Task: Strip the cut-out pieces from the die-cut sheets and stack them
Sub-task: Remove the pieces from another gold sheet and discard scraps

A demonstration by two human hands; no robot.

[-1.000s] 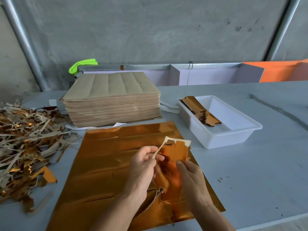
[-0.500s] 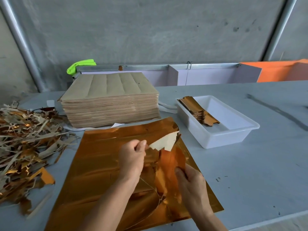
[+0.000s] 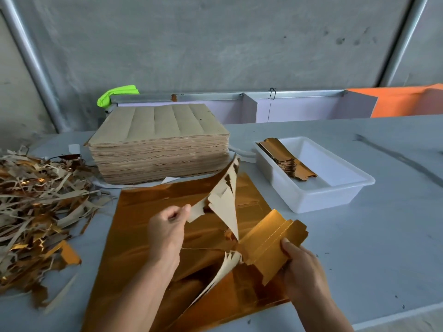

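Hands part glossy gold cut-out from scrap.

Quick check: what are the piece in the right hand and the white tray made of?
Cut-out piece: looks like thin card with shiny gold foil on its face; the peeled waste strip shows a plain kraft-brown back. White tray: probably moulded plastic, smooth, slightly translucent walls.

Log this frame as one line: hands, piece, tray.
left hand: pinches waste strip | right hand: grips gold piece, nearly free of sheet | tray: pieces stacked at left
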